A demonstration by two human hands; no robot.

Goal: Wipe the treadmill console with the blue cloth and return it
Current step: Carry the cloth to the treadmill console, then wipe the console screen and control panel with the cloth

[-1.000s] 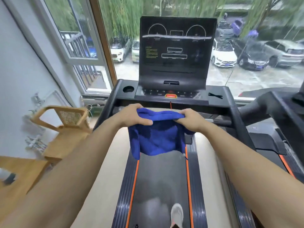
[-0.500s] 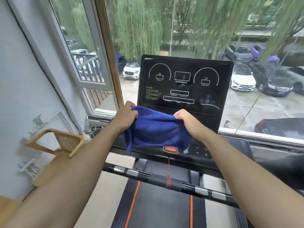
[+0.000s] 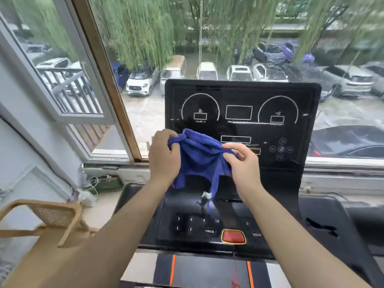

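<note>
The blue cloth point(image 3: 199, 161) hangs bunched between both hands in front of the lower left part of the black treadmill console point(image 3: 291, 129). My left hand point(image 3: 163, 157) grips its left edge and my right hand point(image 3: 243, 163) pinches its right edge. The cloth covers part of the screen's lower left; its lower corner dangles above the key panel point(image 3: 199, 225). A red stop button point(image 3: 233, 236) sits on that panel's front.
A large window point(image 3: 145, 59) stands right behind the console, with an open pane at the left. A wooden chair point(image 3: 52, 217) stands at the lower left beside the treadmill. The belt with orange stripes point(image 3: 209, 271) runs below the console.
Both hands have lifted the cloth higher up the console and bunched it closer together. The view has tilted up, so the console fills more of the frame.
</note>
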